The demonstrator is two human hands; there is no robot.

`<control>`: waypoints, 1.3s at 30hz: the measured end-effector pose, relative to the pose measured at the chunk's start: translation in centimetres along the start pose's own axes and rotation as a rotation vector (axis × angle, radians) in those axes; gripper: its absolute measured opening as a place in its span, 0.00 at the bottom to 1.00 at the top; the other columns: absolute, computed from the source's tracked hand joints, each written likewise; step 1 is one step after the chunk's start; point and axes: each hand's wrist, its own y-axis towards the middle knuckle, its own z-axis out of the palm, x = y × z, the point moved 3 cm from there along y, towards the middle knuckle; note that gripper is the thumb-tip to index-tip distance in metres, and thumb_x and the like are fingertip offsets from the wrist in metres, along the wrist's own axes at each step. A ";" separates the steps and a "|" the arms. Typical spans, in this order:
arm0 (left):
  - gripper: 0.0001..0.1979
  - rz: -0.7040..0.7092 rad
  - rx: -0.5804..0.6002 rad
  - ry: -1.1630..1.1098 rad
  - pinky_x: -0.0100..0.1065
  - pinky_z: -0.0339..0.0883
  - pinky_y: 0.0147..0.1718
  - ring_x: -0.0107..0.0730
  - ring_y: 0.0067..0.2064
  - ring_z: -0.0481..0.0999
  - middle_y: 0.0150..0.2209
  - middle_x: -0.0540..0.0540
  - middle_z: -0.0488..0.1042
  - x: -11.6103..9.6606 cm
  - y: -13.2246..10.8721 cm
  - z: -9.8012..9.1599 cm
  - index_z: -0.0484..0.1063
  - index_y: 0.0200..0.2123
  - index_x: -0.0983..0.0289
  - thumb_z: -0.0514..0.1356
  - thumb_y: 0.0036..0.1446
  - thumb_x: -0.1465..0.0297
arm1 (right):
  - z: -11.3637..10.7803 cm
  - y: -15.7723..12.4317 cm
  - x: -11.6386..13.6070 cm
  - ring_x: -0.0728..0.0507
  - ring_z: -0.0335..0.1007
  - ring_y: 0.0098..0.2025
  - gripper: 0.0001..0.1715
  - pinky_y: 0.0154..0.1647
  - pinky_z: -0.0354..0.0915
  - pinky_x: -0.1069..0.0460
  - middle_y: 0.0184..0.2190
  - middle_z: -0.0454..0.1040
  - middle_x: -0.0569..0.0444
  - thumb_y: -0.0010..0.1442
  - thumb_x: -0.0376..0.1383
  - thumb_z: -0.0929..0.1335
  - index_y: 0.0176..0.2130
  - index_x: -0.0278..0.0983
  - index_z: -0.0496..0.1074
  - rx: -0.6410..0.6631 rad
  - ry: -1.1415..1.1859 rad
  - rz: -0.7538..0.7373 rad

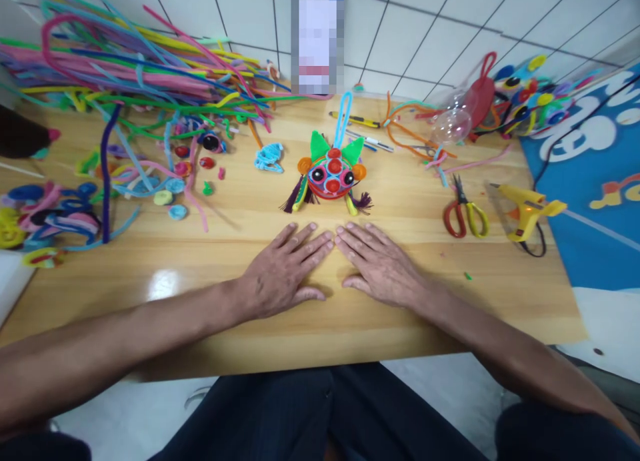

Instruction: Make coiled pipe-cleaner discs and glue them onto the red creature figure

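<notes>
My left hand (pixel 283 271) and my right hand (pixel 380 264) lie flat, palms down, on the wooden table (pixel 200 294), fingertips almost touching in the middle. Both hold nothing, fingers stretched out. Just beyond the fingertips stands a pipe-cleaner figure (pixel 333 171): a red round face with black eyes, green ears, orange side coils, a light blue loop on top and purple tassels at the sides.
A heap of coloured pipe cleaners (pixel 135 68) covers the far left. Coiled pieces (pixel 45 214) lie at the left edge. Red and yellow scissors (pixel 465 214) and a yellow glue gun (pixel 525 211) lie right. More craft pieces (pixel 525 94) and a clear ball (pixel 451 124) sit at the back right.
</notes>
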 end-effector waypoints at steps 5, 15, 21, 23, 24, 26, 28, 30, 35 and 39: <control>0.42 0.016 -0.015 -0.076 0.59 0.43 0.74 0.56 0.77 0.50 0.75 0.64 0.57 0.2 -0.2 -0.6 0.57 0.74 0.63 0.57 0.67 0.44 | 0.0 -0.4 -0.5 0.31 0.57 0.74 0.44 0.73 0.59 0.31 0.70 0.65 0.38 0.67 0.44 0.73 0.73 0.34 0.57 -0.089 0.028 -0.040; 0.21 -0.045 -0.239 -0.397 0.55 0.64 0.68 0.50 0.71 0.67 0.66 0.65 0.72 1.3 -0.5 -2.6 0.71 0.63 0.63 0.58 0.72 0.62 | -0.9 1.8 -1.0 0.36 0.76 0.48 0.09 0.50 0.72 0.40 0.45 0.81 0.45 0.70 0.35 0.67 0.48 0.39 0.77 -0.250 0.067 0.099; 0.12 -0.138 -0.371 -0.580 0.45 0.73 0.59 0.42 0.57 0.79 0.53 0.61 0.81 1.2 0.2 -3.9 0.76 0.54 0.63 0.59 0.71 0.67 | -1.5 3.2 -0.8 0.42 0.77 0.41 0.10 0.46 0.71 0.46 0.38 0.81 0.49 0.72 0.36 0.66 0.41 0.39 0.78 -0.322 0.321 0.151; 0.10 -0.213 -0.356 -0.719 0.40 0.76 0.52 0.38 0.50 0.81 0.48 0.59 0.82 1.2 0.8 -4.0 0.77 0.51 0.63 0.60 0.70 0.67 | -1.8 3.4 -0.5 0.45 0.77 0.38 0.08 0.40 0.71 0.49 0.36 0.81 0.52 0.71 0.36 0.68 0.41 0.39 0.78 -0.317 0.505 0.217; 0.09 -0.252 -0.330 -0.799 0.38 0.76 0.49 0.36 0.47 0.82 0.46 0.58 0.82 1.2 1.1 -3.9 0.77 0.49 0.63 0.61 0.70 0.67 | -1.9 3.5 -0.2 0.46 0.77 0.35 0.07 0.38 0.70 0.51 0.34 0.81 0.54 0.70 0.37 0.69 0.40 0.39 0.78 -0.305 0.583 0.254; 0.08 -0.313 -0.277 -0.961 0.35 0.75 0.42 0.33 0.42 0.81 0.42 0.56 0.82 1.3 1.6 -3.6 0.77 0.45 0.64 0.61 0.68 0.66 | -2.1 3.7 0.3 0.48 0.75 0.32 0.07 0.35 0.67 0.52 0.32 0.81 0.56 0.69 0.38 0.70 0.39 0.40 0.79 -0.289 0.701 0.307; 0.08 -0.347 -0.247 -1.091 0.32 0.73 0.38 0.30 0.37 0.79 0.37 0.54 0.81 1.3 2.0 -3.3 0.77 0.42 0.65 0.62 0.67 0.65 | -2.1 3.9 0.7 0.48 0.75 0.32 0.07 0.33 0.67 0.53 0.31 0.81 0.57 0.67 0.38 0.71 0.38 0.39 0.79 -0.293 0.780 0.329; 0.09 -0.368 -0.244 -1.164 0.30 0.69 0.34 0.27 0.33 0.75 0.33 0.52 0.78 1.4 2.3 -3.2 0.76 0.39 0.66 0.64 0.65 0.65 | -1.9 4.0 0.9 0.49 0.74 0.31 0.07 0.33 0.66 0.53 0.31 0.81 0.57 0.66 0.39 0.71 0.37 0.39 0.79 -0.310 0.852 0.346; 0.10 -0.409 -0.279 -1.224 0.29 0.65 0.31 0.25 0.30 0.70 0.29 0.49 0.74 1.4 2.7 -3.1 0.76 0.36 0.66 0.66 0.63 0.64 | -0.9 4.0 0.7 0.49 0.74 0.31 0.07 0.33 0.69 0.54 0.32 0.81 0.56 0.64 0.40 0.72 0.39 0.38 0.78 -0.349 1.079 0.400; 0.10 -0.426 -0.334 -1.191 0.29 0.65 0.31 0.26 0.30 0.71 0.29 0.51 0.76 1.1 2.8 -2.6 0.76 0.35 0.65 0.66 0.62 0.64 | -0.6 4.0 0.8 0.49 0.73 0.29 0.06 0.31 0.69 0.54 0.29 0.79 0.57 0.62 0.39 0.72 0.37 0.38 0.76 -0.380 1.073 0.429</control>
